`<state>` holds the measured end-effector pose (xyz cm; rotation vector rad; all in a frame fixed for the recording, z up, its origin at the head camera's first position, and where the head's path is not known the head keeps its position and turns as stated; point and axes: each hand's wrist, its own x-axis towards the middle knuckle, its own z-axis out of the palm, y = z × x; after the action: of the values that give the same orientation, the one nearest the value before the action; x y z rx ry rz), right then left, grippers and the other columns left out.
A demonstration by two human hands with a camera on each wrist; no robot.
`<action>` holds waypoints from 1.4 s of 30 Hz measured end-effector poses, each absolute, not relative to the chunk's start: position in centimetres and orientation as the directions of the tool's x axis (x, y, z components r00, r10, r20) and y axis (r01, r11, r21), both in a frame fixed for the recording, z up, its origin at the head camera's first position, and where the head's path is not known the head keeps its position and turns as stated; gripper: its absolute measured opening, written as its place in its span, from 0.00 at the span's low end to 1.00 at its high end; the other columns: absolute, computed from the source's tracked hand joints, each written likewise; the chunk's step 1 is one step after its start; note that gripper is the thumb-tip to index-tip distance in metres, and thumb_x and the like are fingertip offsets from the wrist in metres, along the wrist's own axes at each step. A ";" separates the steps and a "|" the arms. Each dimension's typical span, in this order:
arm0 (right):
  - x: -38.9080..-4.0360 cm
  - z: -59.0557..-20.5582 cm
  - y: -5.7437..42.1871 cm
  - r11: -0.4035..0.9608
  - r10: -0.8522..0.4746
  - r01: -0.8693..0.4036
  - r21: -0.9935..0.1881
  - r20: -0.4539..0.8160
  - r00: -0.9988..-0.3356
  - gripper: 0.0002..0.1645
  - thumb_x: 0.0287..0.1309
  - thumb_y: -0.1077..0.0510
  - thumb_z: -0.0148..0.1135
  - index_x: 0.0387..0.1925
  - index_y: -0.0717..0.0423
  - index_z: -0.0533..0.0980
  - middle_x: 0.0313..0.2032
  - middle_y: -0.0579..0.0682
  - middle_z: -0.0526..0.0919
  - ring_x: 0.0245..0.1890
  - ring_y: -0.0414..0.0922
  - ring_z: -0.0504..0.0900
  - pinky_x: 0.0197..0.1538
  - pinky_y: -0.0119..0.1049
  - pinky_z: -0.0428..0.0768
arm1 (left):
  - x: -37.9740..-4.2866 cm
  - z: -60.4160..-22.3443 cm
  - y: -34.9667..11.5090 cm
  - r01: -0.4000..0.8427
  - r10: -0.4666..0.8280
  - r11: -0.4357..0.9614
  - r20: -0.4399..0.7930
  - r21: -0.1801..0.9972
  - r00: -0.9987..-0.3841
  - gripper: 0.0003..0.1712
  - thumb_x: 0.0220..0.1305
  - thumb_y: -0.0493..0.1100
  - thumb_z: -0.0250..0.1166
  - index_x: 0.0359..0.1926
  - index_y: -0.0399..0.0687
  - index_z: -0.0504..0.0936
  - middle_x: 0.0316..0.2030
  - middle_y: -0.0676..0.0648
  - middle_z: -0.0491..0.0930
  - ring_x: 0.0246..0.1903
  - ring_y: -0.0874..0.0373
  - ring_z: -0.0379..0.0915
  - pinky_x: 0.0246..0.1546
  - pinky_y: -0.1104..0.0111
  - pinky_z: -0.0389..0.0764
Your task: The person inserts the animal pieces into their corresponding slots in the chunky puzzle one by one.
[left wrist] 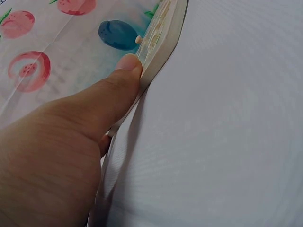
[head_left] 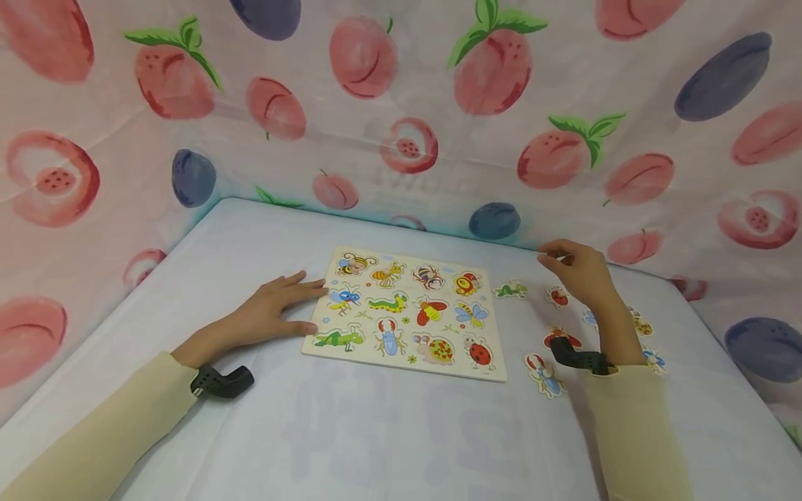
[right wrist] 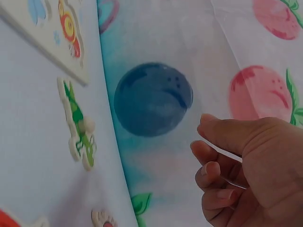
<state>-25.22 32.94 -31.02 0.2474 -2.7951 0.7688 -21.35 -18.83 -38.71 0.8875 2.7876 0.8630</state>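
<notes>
A wooden puzzle board (head_left: 371, 360) with rows of printed insects lies flat on the white tabletop. At its left edge rests my left hand (head_left: 269, 311), fingers spread; the thumb (left wrist: 124, 71) touches the board's edge in the left wrist view. My right hand (head_left: 579, 271) is raised right of the board, its fingers loosely curled around nothing. Below and left of it lies a green grasshopper piece (head_left: 510, 289), near the board's right edge. A ladybug piece (head_left: 556, 296) lies under the hand. Whether each board recess holds a piece, I cannot tell.
Nearer me lie a stag beetle piece (head_left: 545, 376) and a red-winged insect piece (head_left: 560, 335), partly covered by the right wrist camera (head_left: 579, 356). Beyond the right forearm are a yellow spotted piece (head_left: 640, 322) and a blue one (head_left: 654, 360). A fruit-print cloth (head_left: 438, 188) backs the table.
</notes>
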 end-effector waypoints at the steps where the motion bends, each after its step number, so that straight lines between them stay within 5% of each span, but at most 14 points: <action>1: -25.2 -31.1 33.4 0.851 -0.093 -0.215 -0.478 0.267 -0.959 0.20 0.66 0.48 0.57 0.50 0.58 0.79 0.40 0.57 0.81 0.36 0.53 0.79 0.29 0.39 0.75 | -21.3 -38.7 -18.8 0.505 0.557 0.670 0.080 0.544 -0.826 0.42 0.57 0.63 0.66 0.69 0.54 0.68 0.69 0.51 0.61 0.72 0.43 0.39 0.66 0.42 0.41; 17: -24.4 -32.3 37.2 0.879 0.089 -0.022 -0.477 0.210 -0.974 0.25 0.67 0.44 0.54 0.52 0.59 0.77 0.47 0.61 0.79 0.46 0.58 0.73 0.41 0.52 0.75 | -21.4 -38.7 -18.9 0.511 0.560 0.666 0.088 0.543 -0.823 0.42 0.56 0.63 0.66 0.68 0.53 0.68 0.69 0.52 0.61 0.72 0.44 0.40 0.66 0.44 0.41; 42: -22.6 -33.9 41.8 0.827 0.296 0.210 -0.522 0.087 -0.951 0.33 0.68 0.41 0.50 0.59 0.64 0.71 0.56 0.66 0.74 0.53 0.63 0.71 0.49 0.55 0.73 | -21.4 -38.7 -18.9 0.511 0.562 0.672 0.079 0.536 -0.823 0.42 0.57 0.63 0.66 0.69 0.54 0.68 0.70 0.52 0.60 0.72 0.43 0.39 0.66 0.43 0.41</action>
<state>-22.60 41.78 -33.87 -0.3964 -2.8442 0.7845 -21.45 -18.88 -38.74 0.8968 2.7876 0.8503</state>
